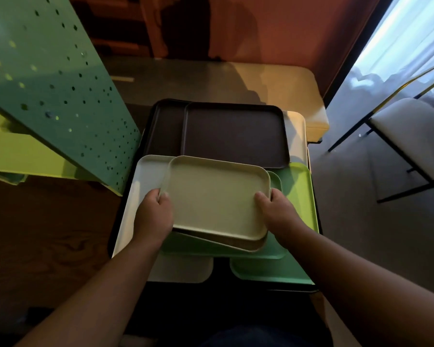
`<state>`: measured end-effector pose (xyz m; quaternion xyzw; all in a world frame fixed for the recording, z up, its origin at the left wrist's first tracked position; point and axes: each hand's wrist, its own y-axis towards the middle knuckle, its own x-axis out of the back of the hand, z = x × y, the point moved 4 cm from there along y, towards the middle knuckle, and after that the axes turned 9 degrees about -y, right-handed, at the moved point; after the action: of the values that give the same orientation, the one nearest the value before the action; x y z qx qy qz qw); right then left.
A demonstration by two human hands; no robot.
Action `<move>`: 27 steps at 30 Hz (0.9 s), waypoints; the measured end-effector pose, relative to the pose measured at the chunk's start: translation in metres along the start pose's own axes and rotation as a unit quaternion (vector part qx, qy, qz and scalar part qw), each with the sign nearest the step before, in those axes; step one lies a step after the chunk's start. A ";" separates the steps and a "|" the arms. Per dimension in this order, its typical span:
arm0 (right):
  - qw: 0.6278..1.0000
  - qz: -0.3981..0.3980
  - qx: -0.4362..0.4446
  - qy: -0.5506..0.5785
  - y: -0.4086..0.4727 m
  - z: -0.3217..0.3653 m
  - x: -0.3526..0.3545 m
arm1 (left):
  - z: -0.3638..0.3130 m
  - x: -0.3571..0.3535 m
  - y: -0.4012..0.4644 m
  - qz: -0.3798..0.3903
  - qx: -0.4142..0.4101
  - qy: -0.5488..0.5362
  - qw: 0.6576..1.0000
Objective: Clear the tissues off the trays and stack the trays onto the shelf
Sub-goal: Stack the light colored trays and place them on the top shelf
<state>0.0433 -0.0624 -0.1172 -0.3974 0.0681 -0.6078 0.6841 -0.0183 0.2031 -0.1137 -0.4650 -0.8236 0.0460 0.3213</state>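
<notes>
A small beige tray is held a little above a pile of trays, tilted slightly. My left hand grips its left edge and my right hand grips its right edge. A second tray of like size shows just under its near edge. Below lie a larger white tray, a lime green tray, mint green trays and dark brown trays farther back. The green perforated shelf stands to the left. No tissue is visible on any tray.
The trays rest on a low surface in front of a beige table. A chair with a white seat stands at the right by a bright window. Dark wood floor lies below the shelf at left.
</notes>
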 end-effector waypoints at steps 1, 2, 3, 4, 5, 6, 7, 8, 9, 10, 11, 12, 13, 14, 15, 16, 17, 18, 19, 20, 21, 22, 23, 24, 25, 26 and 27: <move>1.000 0.005 0.001 0.008 0.001 -0.001 0.002 | 0.000 -0.001 0.000 0.011 0.003 -0.004 1.000; 1.000 0.010 0.002 0.025 0.003 -0.001 0.003 | 0.000 -0.002 0.000 0.024 0.008 -0.008 1.000; 0.999 0.015 0.001 0.042 0.003 -0.001 0.005 | 0.000 -0.003 0.000 0.034 0.013 -0.010 0.999; 0.998 0.018 0.001 0.058 0.004 -0.002 0.006 | 0.000 -0.003 0.000 0.042 0.018 -0.009 0.999; 0.997 0.019 -0.001 0.068 0.005 -0.002 0.007 | 0.000 -0.003 0.000 0.046 0.022 -0.006 0.999; 0.997 0.015 0.001 0.070 0.006 -0.003 0.008 | 0.000 -0.003 0.001 0.049 0.024 0.000 0.999; 0.998 0.005 0.008 0.055 0.007 -0.004 0.008 | 0.001 -0.003 0.001 0.051 0.023 0.009 0.998; 0.999 -0.009 0.020 0.030 0.006 -0.004 0.009 | 0.002 -0.002 0.002 0.052 0.020 0.023 0.998; 0.999 -0.024 0.032 -0.001 0.004 -0.002 0.011 | 0.003 -0.001 0.002 0.051 0.013 0.043 0.998; 0.998 -0.038 0.040 -0.029 0.002 -0.001 0.011 | 0.003 -0.001 0.003 0.049 0.008 0.066 0.997; 0.996 -0.050 0.043 -0.051 0.000 0.000 0.011 | 0.004 -0.002 0.005 0.045 0.002 0.086 0.995; 0.995 -0.057 0.042 -0.067 0.000 0.001 0.010 | 0.004 -0.002 0.006 0.043 0.001 0.100 0.994; 0.994 -0.058 0.037 -0.083 0.001 0.002 0.009 | 0.005 -0.003 0.009 0.043 0.003 0.111 0.993; 0.993 -0.054 0.031 -0.105 0.002 0.003 0.006 | 0.006 -0.004 0.012 0.047 0.014 0.120 0.992; 0.989 -0.049 0.023 -0.141 0.003 0.004 0.004 | 0.007 -0.005 0.014 0.053 0.026 0.126 0.990; 0.981 -0.051 0.022 -0.187 0.005 0.003 0.003 | 0.007 -0.006 0.016 0.058 0.037 0.133 0.989; 0.969 -0.061 0.026 -0.237 0.006 0.003 0.003 | 0.007 -0.006 0.018 0.057 0.041 0.141 0.987; 0.957 -0.077 0.041 -0.275 0.006 0.004 0.004 | 0.004 -0.005 0.019 0.048 0.040 0.154 0.986; 0.947 -0.096 0.058 -0.302 0.004 0.006 0.007 | 0.002 -0.003 0.021 0.032 0.033 0.172 0.984; 0.937 -0.120 0.074 -0.320 0.003 0.007 0.010 | -0.001 -0.001 0.021 0.014 0.026 0.190 0.981; 0.928 -0.144 0.081 -0.335 0.002 0.008 0.014 | -0.002 0.001 0.022 0.002 0.022 0.202 0.979; 0.922 -0.159 0.072 -0.345 0.002 0.006 0.017 | -0.002 0.003 0.023 -0.001 0.026 0.204 0.979; 0.922 -0.160 0.050 -0.348 0.005 0.002 0.020 | 0.001 0.004 0.025 0.006 0.038 0.198 0.979; 0.930 -0.143 0.019 -0.337 0.007 -0.004 0.021 | 0.004 0.003 0.026 0.020 0.058 0.183 0.981; 0.944 -0.115 -0.011 -0.308 0.010 -0.010 0.021 | 0.007 0.003 0.027 0.034 0.081 0.160 0.983; 0.959 -0.085 -0.037 -0.267 0.011 -0.016 0.019 | 0.010 0.002 0.026 0.048 0.101 0.138 0.984; 0.971 -0.062 -0.049 -0.226 0.011 -0.021 0.016 | 0.012 0.002 0.025 0.057 0.110 0.122 0.985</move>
<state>0.0444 -0.0871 -0.1318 -0.5607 -0.0830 -0.5395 0.6226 -0.0076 0.2210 -0.1315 -0.4749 -0.7403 0.0974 0.4657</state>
